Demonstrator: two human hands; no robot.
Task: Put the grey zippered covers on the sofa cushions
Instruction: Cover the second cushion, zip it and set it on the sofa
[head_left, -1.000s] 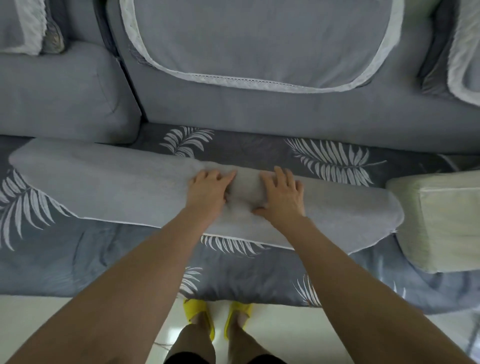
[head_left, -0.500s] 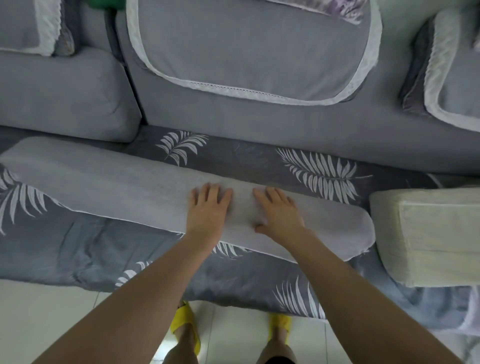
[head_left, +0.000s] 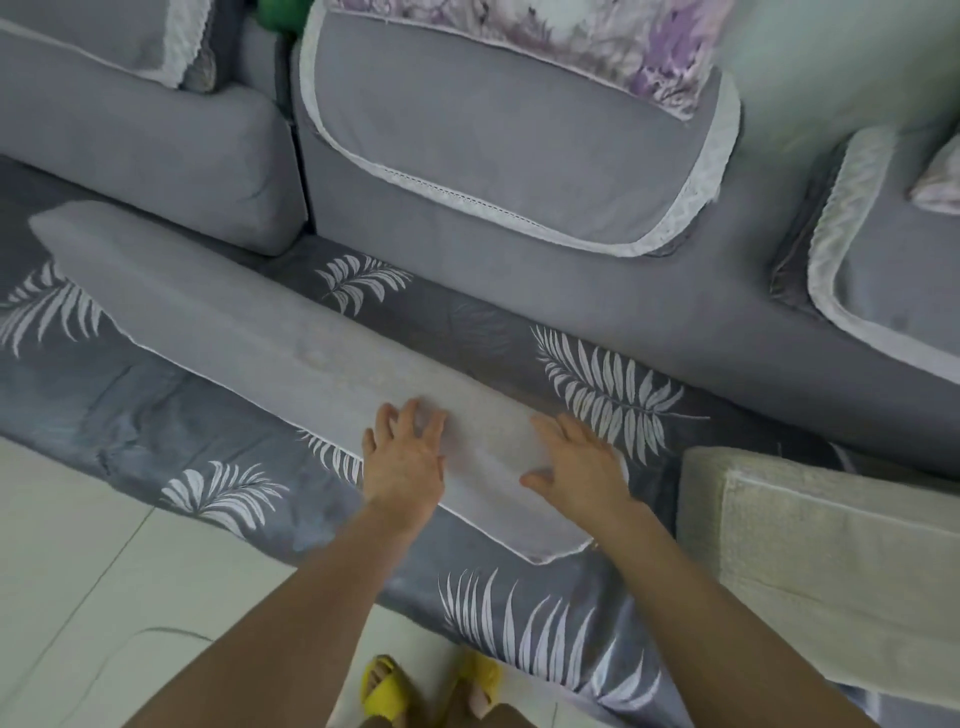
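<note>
I see the left hand (head_left: 405, 465) and the right hand (head_left: 582, 467) lying flat, fingers spread and grasping nothing, on the right end of the long grey covered cushion (head_left: 234, 322). The cushion lies slantwise across the leaf-print sofa seat (head_left: 613, 395), near a bare beige cushion (head_left: 831, 561).

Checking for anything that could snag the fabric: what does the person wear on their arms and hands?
Nothing shows: the left hand and right hand are bare, without gloves, rings or a watch; the left forearm and right forearm show no sleeve.
</note>
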